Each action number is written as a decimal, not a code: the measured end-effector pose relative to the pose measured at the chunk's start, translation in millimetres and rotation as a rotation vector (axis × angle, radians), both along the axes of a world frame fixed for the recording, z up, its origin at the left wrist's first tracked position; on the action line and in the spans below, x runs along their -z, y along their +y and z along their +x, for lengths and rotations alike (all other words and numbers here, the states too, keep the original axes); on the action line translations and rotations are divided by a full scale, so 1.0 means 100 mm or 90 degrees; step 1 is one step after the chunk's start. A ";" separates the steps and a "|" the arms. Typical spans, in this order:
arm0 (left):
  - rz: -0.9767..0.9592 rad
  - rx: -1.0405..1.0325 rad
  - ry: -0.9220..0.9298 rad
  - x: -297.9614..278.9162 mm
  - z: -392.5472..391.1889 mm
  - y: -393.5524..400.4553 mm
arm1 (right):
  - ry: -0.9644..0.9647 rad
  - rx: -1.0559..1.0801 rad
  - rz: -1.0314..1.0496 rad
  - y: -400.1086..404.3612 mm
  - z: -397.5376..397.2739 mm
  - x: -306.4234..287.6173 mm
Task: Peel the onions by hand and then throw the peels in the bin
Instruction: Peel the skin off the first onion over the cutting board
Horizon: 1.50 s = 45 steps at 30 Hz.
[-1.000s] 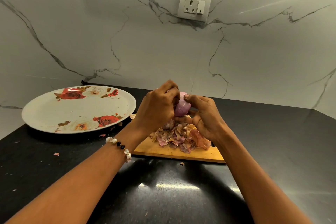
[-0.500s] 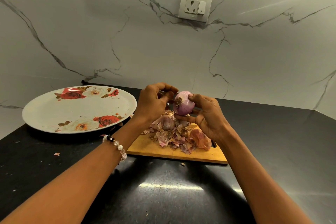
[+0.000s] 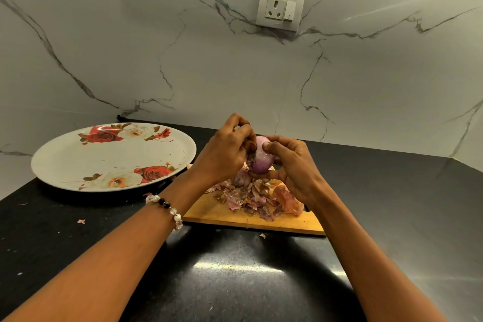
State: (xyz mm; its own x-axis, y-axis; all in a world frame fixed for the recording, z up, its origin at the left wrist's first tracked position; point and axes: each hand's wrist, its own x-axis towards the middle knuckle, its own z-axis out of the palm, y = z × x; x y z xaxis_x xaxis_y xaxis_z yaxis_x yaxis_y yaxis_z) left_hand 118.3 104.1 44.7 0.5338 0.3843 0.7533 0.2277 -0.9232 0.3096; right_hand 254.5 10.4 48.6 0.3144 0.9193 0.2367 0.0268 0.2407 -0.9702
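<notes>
Over worktop (image 3: pixel 235 282) — onion (image 3: pixel 261 161) gripped between both hands.

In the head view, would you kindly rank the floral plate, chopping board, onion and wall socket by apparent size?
1. floral plate
2. chopping board, partly covered
3. wall socket
4. onion, partly hidden; the socket is farther off, so that order is unsure.

Two hands, left (image 3: pixel 222 157) and right (image 3: pixel 292 165); one onion (image 3: pixel 260 158) at centre; one peel heap (image 3: pixel 256 198) (another onion may sit in it); one board (image 3: pixel 235 217); one plate (image 3: pixel 78 162) left; one socket (image 3: pixel 281 8) upper centre.
</notes>
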 end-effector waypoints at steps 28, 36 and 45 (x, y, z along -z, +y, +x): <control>-0.207 -0.001 -0.217 -0.10 0.01 -0.22 | 0.244 -0.014 0.050 -0.04 0.00 -0.10; -0.227 -0.028 -0.214 -0.12 0.03 -0.31 | 0.236 0.003 0.066 -0.03 0.04 -0.08; -0.434 -0.076 -0.250 -0.08 0.05 -0.32 | 0.093 0.045 0.106 0.03 0.01 -0.03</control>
State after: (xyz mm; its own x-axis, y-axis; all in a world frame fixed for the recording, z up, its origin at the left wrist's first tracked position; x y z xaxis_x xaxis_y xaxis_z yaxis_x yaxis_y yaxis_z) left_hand 123.5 71.6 53.1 0.2037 0.8660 0.4566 0.0695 -0.4780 0.8756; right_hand 255.9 13.4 51.2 0.4182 0.8459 0.3309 -0.0894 0.4009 -0.9117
